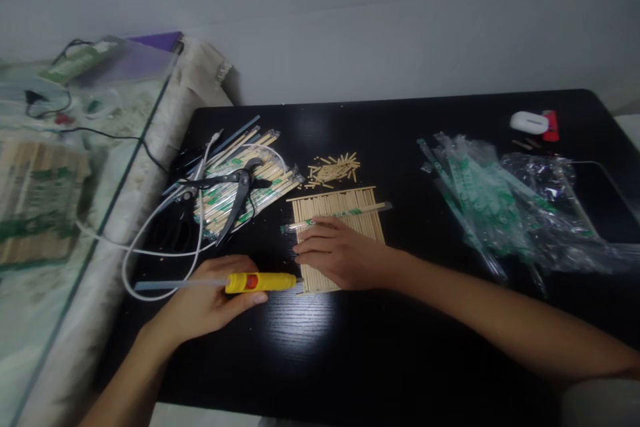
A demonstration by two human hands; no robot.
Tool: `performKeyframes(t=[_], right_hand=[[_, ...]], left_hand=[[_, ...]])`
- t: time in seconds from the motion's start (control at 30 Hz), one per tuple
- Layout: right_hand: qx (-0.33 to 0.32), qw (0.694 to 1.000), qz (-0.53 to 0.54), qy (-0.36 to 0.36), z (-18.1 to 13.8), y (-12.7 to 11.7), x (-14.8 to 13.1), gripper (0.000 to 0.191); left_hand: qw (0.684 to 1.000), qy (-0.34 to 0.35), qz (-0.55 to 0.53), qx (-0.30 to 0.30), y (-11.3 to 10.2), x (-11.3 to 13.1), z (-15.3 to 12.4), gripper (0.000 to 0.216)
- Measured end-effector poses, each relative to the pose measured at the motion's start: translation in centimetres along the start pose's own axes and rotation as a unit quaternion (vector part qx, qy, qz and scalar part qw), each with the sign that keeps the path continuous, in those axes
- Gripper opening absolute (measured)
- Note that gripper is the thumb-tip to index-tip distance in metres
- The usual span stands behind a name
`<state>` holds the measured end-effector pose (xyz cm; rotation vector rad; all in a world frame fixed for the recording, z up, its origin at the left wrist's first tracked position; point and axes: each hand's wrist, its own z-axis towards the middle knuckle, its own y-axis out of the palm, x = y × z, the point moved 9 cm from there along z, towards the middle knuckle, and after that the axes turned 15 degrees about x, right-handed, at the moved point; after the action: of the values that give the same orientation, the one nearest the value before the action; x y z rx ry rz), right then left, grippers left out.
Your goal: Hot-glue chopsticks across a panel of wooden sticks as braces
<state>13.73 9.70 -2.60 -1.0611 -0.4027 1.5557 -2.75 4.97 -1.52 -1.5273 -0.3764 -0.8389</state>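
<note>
My left hand (210, 303) is closed around a yellow glue gun (260, 281) with a red switch, held level with its tip at the lower left corner of a mat of wooden sticks (345, 213). A clear glue stick juts out of the gun's back. My right hand (340, 253) lies flat on the mat, fingers stretched out and pressing the sticks down. One wrapped chopstick (340, 213) lies across the mat just beyond my fingers.
Black pliers (240, 190) rest on a pile of wrapped chopsticks (235, 197) with a white cable (165, 247) looping at the left. Short stick offcuts (335, 169) lie behind the mat. Empty plastic wrappers (500, 207) heap at the right. A glass case (75, 167) borders the black table (350, 347).
</note>
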Motion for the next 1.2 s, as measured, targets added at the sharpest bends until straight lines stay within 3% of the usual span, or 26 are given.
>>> performKeyframes(t=[0.27, 0.57, 0.83, 1.07, 1.2], right_hand=[[0.004, 1.0, 0.006, 0.004, 0.0, -0.1, 0.0, 0.028], [0.005, 1.0, 0.014, 0.004, -0.2, 0.1, 0.1, 0.028], [-0.005, 1.0, 0.018, 0.006, -0.1, 0.1, 0.1, 0.03], [0.005, 1.0, 0.024, 0.001, -0.1, -0.1, 0.0, 0.028], [0.01, 1.0, 0.017, 0.001, -0.1, 0.0, 0.1, 0.028]], left_hand=[[0.998, -0.023, -0.033, -0.039, 0.7, 0.1, -0.2, 0.019], [1.0, -0.029, -0.001, 0.004, 0.1, -0.3, 0.3, 0.022], [0.997, -0.042, -0.03, -0.049, 1.0, -0.4, -0.3, 0.02], [0.999, -0.04, 0.01, 0.018, 0.1, -1.0, 0.1, 0.024], [0.999, -0.047, -0.01, -0.022, 0.6, -0.7, -0.1, 0.023]])
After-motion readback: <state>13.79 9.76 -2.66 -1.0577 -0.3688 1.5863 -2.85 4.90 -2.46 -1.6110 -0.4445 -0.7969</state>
